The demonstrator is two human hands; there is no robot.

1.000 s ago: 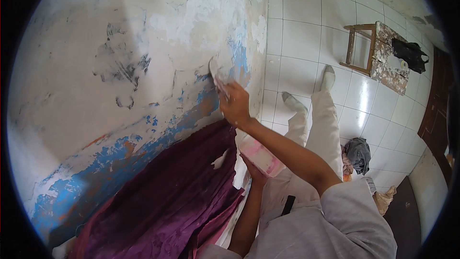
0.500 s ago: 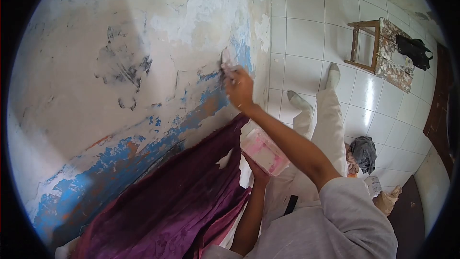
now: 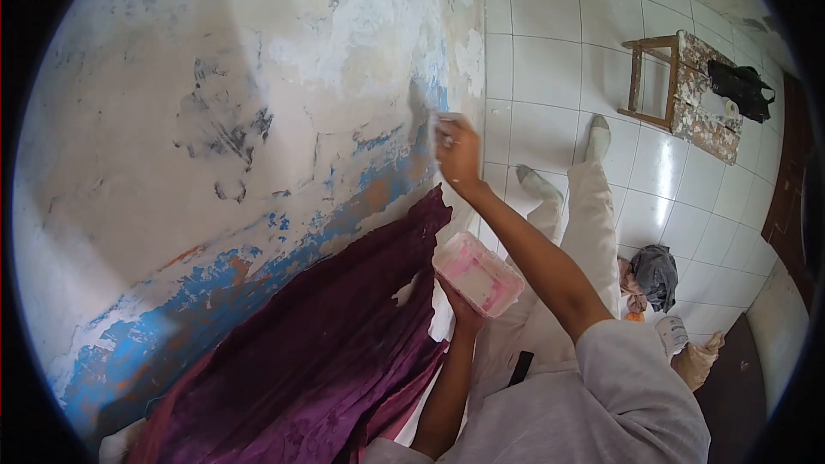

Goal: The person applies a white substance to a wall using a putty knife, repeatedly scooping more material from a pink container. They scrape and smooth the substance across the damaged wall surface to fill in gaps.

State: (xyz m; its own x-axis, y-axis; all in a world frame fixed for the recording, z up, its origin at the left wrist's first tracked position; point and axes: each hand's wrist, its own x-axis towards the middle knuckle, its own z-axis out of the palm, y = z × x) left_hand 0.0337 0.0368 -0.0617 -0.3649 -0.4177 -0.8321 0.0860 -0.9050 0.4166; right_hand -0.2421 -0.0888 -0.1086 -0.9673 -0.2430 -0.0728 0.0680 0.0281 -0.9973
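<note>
My right hand (image 3: 458, 153) is closed around a putty knife (image 3: 436, 127) covered in pale filler, blurred by motion. It is close to the wall (image 3: 318, 94), near the corner edge; whether the blade touches is hard to tell. White filler patches, dark scuffs and a flaking blue band (image 3: 219, 279) mark the wall. Below, my left hand (image 3: 464, 305) grips a shallow plastic tub (image 3: 514, 283) from underneath, its fingers mostly hidden. Pink and white smears coat the tub's inside. Next to it hangs a dark purple cloth (image 3: 318, 326).
A paint-spattered wooden stool (image 3: 683, 120) on the white tiled floor (image 3: 541, 69) bears a black bag (image 3: 743, 92). Nearer lie a grey plastic bag (image 3: 655, 277), a white tub (image 3: 671, 335) and a brown bag (image 3: 698, 361). My feet are between wall and stool.
My right hand and the putty knife have moved right and slightly down, toward the corner. The cloth's upper corner shows more fully. My left hand and the tub have barely shifted.
</note>
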